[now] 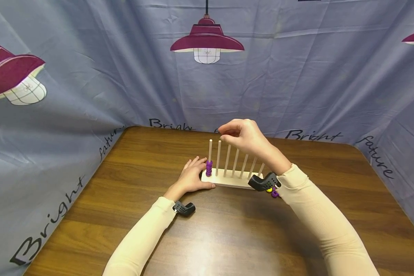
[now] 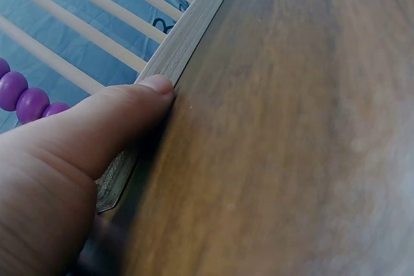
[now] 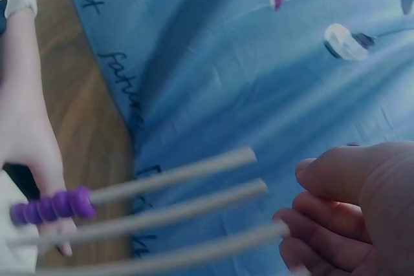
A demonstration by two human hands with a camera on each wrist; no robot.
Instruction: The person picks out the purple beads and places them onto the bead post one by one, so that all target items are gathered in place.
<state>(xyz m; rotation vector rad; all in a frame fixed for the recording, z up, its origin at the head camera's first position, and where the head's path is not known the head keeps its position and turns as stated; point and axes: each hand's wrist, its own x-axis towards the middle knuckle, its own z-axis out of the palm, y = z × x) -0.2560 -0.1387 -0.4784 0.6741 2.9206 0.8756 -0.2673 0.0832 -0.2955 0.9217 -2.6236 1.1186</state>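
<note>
A pale wooden peg stand (image 1: pixel 227 180) with several upright pegs stands on the table. Several purple beads (image 1: pixel 209 168) are stacked low on its leftmost peg; they show as a row of purple beads (image 3: pixel 55 207) in the right wrist view. My left hand (image 1: pixel 190 178) grips the stand's left end, its thumb (image 2: pixel 129 111) along the front edge and the other fingers behind. Over the peg tops hovers my right hand (image 1: pixel 245 136), thumb and fingers loosely bent and apart from the pegs. I see no bead between its fingertips (image 3: pixel 307 167).
Loose beads lie by the stand's right end, partly hidden by the right wrist: a yellow bead (image 1: pixel 269 190) and a purple bead (image 1: pixel 275 194). The brown wooden table (image 1: pixel 151 153) meets a printed cloth curtain (image 1: pixel 151 76) at the back and sides.
</note>
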